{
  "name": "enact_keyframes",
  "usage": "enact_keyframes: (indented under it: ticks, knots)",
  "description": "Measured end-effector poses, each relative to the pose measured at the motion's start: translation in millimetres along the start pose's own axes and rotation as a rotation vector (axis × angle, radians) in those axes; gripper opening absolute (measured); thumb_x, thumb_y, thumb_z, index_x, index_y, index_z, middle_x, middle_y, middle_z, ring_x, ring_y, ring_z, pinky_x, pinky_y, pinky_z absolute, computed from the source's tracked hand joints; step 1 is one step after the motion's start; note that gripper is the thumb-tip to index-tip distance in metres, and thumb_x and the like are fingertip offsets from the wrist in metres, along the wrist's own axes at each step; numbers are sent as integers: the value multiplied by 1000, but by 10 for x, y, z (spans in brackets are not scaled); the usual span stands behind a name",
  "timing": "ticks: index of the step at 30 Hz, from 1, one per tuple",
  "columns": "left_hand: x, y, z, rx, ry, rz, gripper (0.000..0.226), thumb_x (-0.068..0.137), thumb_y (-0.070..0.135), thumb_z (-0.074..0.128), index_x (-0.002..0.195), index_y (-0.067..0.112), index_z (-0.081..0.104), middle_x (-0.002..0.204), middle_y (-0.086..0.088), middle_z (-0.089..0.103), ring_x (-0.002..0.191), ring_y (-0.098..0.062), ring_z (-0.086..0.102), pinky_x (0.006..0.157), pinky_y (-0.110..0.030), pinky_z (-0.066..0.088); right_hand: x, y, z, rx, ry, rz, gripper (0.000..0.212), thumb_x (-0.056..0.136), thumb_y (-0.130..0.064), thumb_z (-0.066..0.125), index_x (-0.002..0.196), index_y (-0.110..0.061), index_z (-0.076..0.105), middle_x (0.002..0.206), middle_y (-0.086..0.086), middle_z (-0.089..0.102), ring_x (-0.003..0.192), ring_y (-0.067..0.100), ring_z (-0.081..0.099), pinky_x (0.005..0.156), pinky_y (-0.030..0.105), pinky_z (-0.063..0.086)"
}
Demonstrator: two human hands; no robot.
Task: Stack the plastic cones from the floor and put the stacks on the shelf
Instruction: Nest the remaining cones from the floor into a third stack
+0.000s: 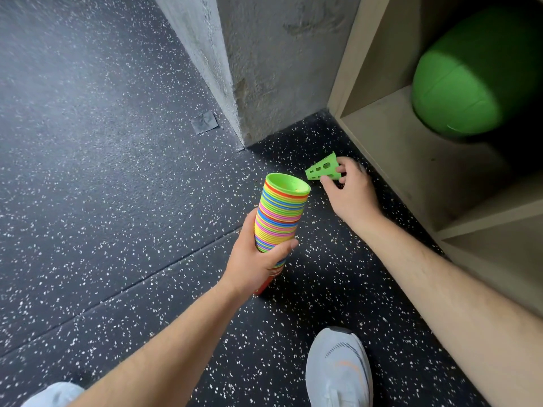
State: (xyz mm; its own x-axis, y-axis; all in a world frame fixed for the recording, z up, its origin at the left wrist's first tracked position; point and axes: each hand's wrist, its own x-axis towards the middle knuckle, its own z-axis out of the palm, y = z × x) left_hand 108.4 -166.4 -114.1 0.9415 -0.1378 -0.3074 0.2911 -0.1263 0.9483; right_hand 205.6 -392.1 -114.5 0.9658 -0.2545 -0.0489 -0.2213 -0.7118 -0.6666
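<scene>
Two hands, left hand (255, 259) gripping cone stack (279, 218), right hand (351, 190) pinching green cone (323, 170)

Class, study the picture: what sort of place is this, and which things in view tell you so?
Probably a gym or sports storeroom: speckled rubber floor, a big green ball in a wooden shelf unit, and a stack of coloured plastic cones.

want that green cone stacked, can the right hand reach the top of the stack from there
Probably yes: the right hand, pinching the green cone, is close beside the open top of the stack with nothing between, and the left hand grips it lower down.
</scene>
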Motion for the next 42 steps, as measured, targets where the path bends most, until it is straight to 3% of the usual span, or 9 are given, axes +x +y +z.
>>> enact_keyframes:
  ticks: [4, 11, 17, 23, 26, 32, 35, 38, 42]
  knots:
    - [-12, 15, -3, -1, -6, 0, 75, 75, 37, 88, 140, 35, 50, 116, 11, 74, 106, -13, 72, 97, -36, 57, 199, 3, 103, -118, 31, 47, 50, 92, -29, 65, 136, -10, 50, 130, 12, 54, 117, 32, 53, 99, 42, 46]
    - [-31, 50, 2, 3, -20, -4, 67, 83, 20, 89, 134, 41, 50, 113, 15, 74, 103, -6, 71, 90, -20, 54, 332, 72, 135, -57, 46, 132, 17, 95, -18, 63, 110, -11, 60, 119, 13, 55, 101, 27, 57, 78, 26, 39]
    - [-32, 33, -7, -11, -16, -2, 71, 80, 28, 91, 138, 36, 50, 116, 9, 74, 106, -13, 72, 96, -33, 56, 267, 34, 66, 67, -7, 200, 8, 95, -18, 62, 99, -21, 55, 94, -4, 61, 82, 17, 58, 55, 19, 35]
    - [-83, 65, -25, -7, -40, 16, 67, 81, 25, 90, 132, 42, 50, 114, 11, 74, 105, -12, 72, 95, -31, 57, 107, -298, -356, 203, 193, -56, 16, 92, -13, 62, 105, -22, 68, 88, -8, 65, 79, 9, 59, 83, 36, 54]
    - [-104, 68, -14, -3, -63, 33, 67, 80, 22, 88, 134, 38, 50, 111, 12, 75, 101, -9, 72, 89, -25, 56, -80, -554, -659, 158, 263, -321, 27, 93, -12, 59, 117, -17, 71, 97, -3, 65, 87, 13, 61, 84, 31, 52]
    - [-128, 13, -15, 1, -94, 72, 69, 79, 23, 91, 133, 39, 51, 113, 8, 74, 101, -10, 71, 89, -23, 56, -629, -843, -789, 21, 223, -715, 24, 93, 0, 63, 114, -7, 73, 99, 8, 67, 91, 28, 60, 86, 40, 50]
    - [-144, 23, -37, -9, -96, 81, 70, 77, 23, 90, 135, 31, 52, 114, 6, 75, 101, -10, 72, 88, -24, 55, -878, -750, -621, -49, 69, -728, 24, 95, -8, 62, 116, -9, 72, 105, 8, 62, 97, 29, 57, 89, 40, 48]
    - [-156, -8, -88, -8, -96, 83, 69, 79, 23, 89, 135, 36, 51, 116, 7, 74, 104, -12, 72, 90, -28, 57, -1113, -669, -444, -49, -104, -632, 37, 97, -24, 58, 132, -14, 64, 130, 9, 53, 121, 26, 51, 103, 40, 45]
    - [-155, -6, -122, 53, -104, 71, 66, 78, 31, 88, 130, 48, 50, 116, 10, 74, 105, -14, 72, 95, -36, 58, -1135, -731, -471, -8, -113, -577, 44, 94, -35, 59, 136, -22, 60, 148, 9, 40, 130, 25, 47, 105, 44, 45]
